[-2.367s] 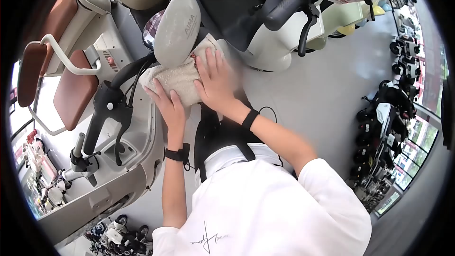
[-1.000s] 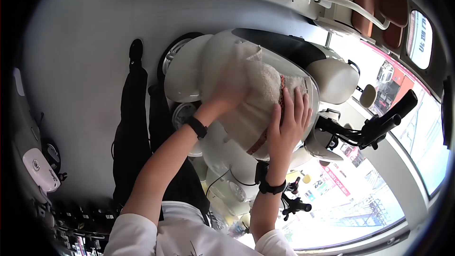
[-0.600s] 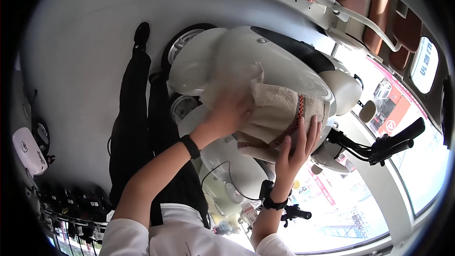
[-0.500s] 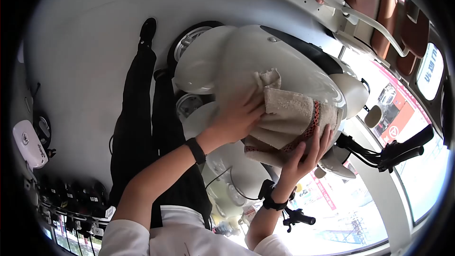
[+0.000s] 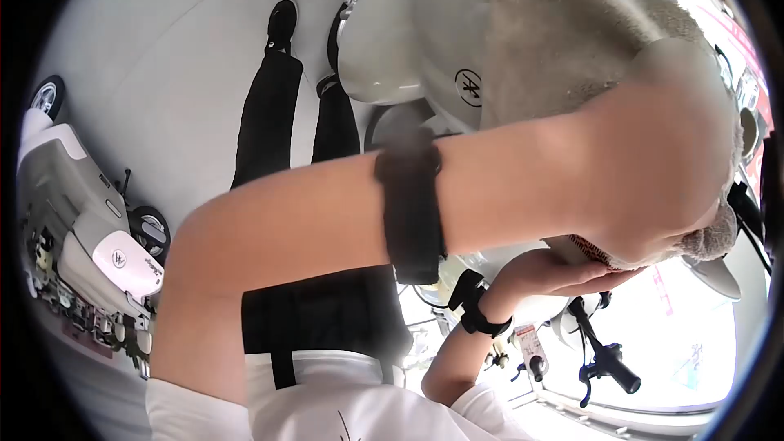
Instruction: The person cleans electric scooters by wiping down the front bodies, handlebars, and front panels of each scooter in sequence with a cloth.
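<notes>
A beige towel [image 5: 563,41] with a dark red patterned edge is raised close to the camera, over the cream scooter body [image 5: 441,16]. My left hand [image 5: 665,159] is very near the camera and blurred, closed on the towel, with a bunched bit of cloth poking out below it. Its fingers are largely hidden, and my left forearm spans the middle of the view. Lower down, my right hand [image 5: 563,273] holds the towel's patterned edge against its palm, fingers long and close together. Its thumb is hidden.
A scooter handlebar grip [image 5: 612,367] juts out below my right hand, in front of bright windows. At the far left stands another scooter, with a pale pink panel [image 5: 126,261]. My legs [image 5: 269,114] stand beside the cream scooter on the grey floor.
The towel has come off the scooter's surface and up toward the camera. My left hand has moved up and right with it; my right hand has turned palm-up under its edge.
</notes>
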The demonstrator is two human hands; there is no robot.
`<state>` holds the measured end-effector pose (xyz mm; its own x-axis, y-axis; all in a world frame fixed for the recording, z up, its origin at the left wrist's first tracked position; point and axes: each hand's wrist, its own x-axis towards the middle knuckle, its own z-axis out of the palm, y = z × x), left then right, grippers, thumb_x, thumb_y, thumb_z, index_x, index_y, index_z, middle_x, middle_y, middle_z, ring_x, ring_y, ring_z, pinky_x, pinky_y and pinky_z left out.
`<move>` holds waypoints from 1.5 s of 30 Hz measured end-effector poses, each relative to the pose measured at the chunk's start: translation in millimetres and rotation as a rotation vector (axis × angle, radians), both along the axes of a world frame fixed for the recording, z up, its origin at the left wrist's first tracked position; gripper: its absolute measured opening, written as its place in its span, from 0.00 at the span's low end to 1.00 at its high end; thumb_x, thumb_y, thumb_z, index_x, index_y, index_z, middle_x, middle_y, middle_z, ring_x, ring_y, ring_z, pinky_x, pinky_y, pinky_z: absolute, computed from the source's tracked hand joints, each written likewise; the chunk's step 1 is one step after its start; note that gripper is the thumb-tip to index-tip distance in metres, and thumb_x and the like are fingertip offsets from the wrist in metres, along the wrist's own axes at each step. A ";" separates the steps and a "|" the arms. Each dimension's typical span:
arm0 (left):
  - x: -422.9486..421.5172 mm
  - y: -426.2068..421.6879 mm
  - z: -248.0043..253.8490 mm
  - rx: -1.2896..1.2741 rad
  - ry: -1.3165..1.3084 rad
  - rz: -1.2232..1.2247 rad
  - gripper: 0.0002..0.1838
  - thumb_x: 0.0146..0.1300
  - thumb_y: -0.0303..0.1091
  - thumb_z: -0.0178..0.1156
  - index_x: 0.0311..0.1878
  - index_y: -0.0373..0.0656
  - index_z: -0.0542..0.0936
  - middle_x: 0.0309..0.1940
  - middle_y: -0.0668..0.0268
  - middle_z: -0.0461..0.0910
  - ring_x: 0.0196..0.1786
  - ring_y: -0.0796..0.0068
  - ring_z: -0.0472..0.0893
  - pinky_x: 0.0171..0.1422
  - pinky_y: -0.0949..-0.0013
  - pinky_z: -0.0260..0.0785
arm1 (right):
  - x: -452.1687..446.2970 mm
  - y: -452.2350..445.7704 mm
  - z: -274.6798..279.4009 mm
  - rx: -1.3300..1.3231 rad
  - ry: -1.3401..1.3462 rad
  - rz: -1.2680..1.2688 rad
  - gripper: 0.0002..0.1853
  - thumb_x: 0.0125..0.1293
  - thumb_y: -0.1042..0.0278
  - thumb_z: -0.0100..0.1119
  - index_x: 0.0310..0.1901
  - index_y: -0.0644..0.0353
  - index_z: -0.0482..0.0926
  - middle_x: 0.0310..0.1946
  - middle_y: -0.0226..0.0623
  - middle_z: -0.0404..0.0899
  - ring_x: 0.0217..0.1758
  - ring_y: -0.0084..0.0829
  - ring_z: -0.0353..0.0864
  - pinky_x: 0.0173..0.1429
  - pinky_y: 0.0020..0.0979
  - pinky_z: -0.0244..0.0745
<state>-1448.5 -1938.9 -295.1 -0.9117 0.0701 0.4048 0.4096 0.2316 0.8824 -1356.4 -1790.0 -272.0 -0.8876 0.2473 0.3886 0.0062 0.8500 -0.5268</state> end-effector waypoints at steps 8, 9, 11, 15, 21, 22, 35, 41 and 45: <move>-3.2 59.6 -2.0 -0.060 0.302 0.438 0.18 0.63 0.42 0.64 0.56 0.58 0.84 0.57 0.72 0.79 0.66 0.66 0.76 0.76 0.50 0.62 | 19.4 -20.2 -1.8 -0.446 0.035 -0.214 0.34 0.85 0.49 0.35 0.80 0.66 0.52 0.79 0.50 0.58 0.76 0.42 0.68 0.74 0.45 0.68; 1.2 64.4 -2.4 -0.073 0.312 0.448 0.18 0.62 0.42 0.65 0.56 0.58 0.84 0.55 0.73 0.80 0.65 0.66 0.76 0.76 0.50 0.61 | 24.6 -24.1 0.4 -0.586 0.044 -0.238 0.33 0.85 0.50 0.36 0.79 0.66 0.53 0.78 0.49 0.59 0.76 0.41 0.68 0.75 0.45 0.68; 10.9 74.7 -0.7 -0.105 0.335 0.470 0.17 0.61 0.42 0.65 0.54 0.57 0.84 0.52 0.75 0.81 0.64 0.67 0.77 0.77 0.51 0.60 | 36.7 -32.5 9.4 -0.929 0.053 -0.289 0.32 0.85 0.51 0.36 0.79 0.67 0.54 0.78 0.48 0.60 0.76 0.41 0.68 0.75 0.45 0.66; 20.2 79.8 0.3 -0.143 0.379 0.513 0.15 0.60 0.41 0.66 0.51 0.57 0.85 0.47 0.78 0.84 0.63 0.69 0.78 0.78 0.52 0.58 | 45.3 -52.0 20.2 -1.587 0.086 -0.365 0.30 0.85 0.53 0.37 0.78 0.67 0.58 0.77 0.46 0.63 0.75 0.40 0.69 0.77 0.45 0.64; -5.4 33.5 -9.3 0.023 0.210 0.390 0.16 0.64 0.37 0.63 0.54 0.46 0.82 0.48 0.64 0.82 0.59 0.57 0.78 0.71 0.52 0.64 | 9.4 -50.6 12.5 -0.903 0.217 -0.236 0.30 0.85 0.56 0.40 0.78 0.69 0.59 0.76 0.48 0.65 0.77 0.40 0.67 0.78 0.42 0.63; -9.7 24.6 -12.9 0.078 0.162 0.366 0.16 0.65 0.36 0.63 0.55 0.44 0.82 0.49 0.61 0.82 0.59 0.55 0.79 0.69 0.52 0.65 | 6.9 -42.2 14.2 -0.604 0.153 -0.207 0.31 0.84 0.57 0.40 0.79 0.69 0.58 0.77 0.49 0.63 0.77 0.41 0.66 0.78 0.42 0.63; 99.6 25.6 -92.4 0.242 -0.223 0.486 0.12 0.64 0.24 0.65 0.50 0.42 0.80 0.39 0.59 0.82 0.41 0.53 0.83 0.44 0.58 0.74 | 38.4 -6.3 -54.2 -0.249 0.148 -0.244 0.25 0.80 0.65 0.53 0.67 0.70 0.56 0.58 0.55 0.70 0.61 0.39 0.75 0.61 0.38 0.78; 129.5 27.6 -167.2 0.119 -0.307 0.681 0.09 0.65 0.23 0.62 0.48 0.40 0.80 0.40 0.57 0.82 0.43 0.53 0.82 0.47 0.58 0.74 | 70.5 -7.9 -157.7 -0.004 0.018 -0.006 0.29 0.78 0.70 0.57 0.73 0.70 0.58 0.74 0.59 0.55 0.76 0.51 0.62 0.76 0.47 0.61; 104.0 21.6 -193.2 0.217 -0.237 0.786 0.07 0.66 0.24 0.63 0.46 0.36 0.80 0.40 0.57 0.83 0.39 0.59 0.83 0.45 0.62 0.74 | 83.7 -7.8 -184.0 0.169 -0.152 0.021 0.45 0.79 0.58 0.58 0.83 0.67 0.41 0.83 0.67 0.34 0.87 0.59 0.36 0.84 0.53 0.41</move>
<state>-1344.5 -1917.4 -488.3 -0.7253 -0.6763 0.1286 -0.0006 0.1874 0.9823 -1272.7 -1797.9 -456.0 -0.9434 0.1708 0.2843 0.0558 0.9268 -0.3714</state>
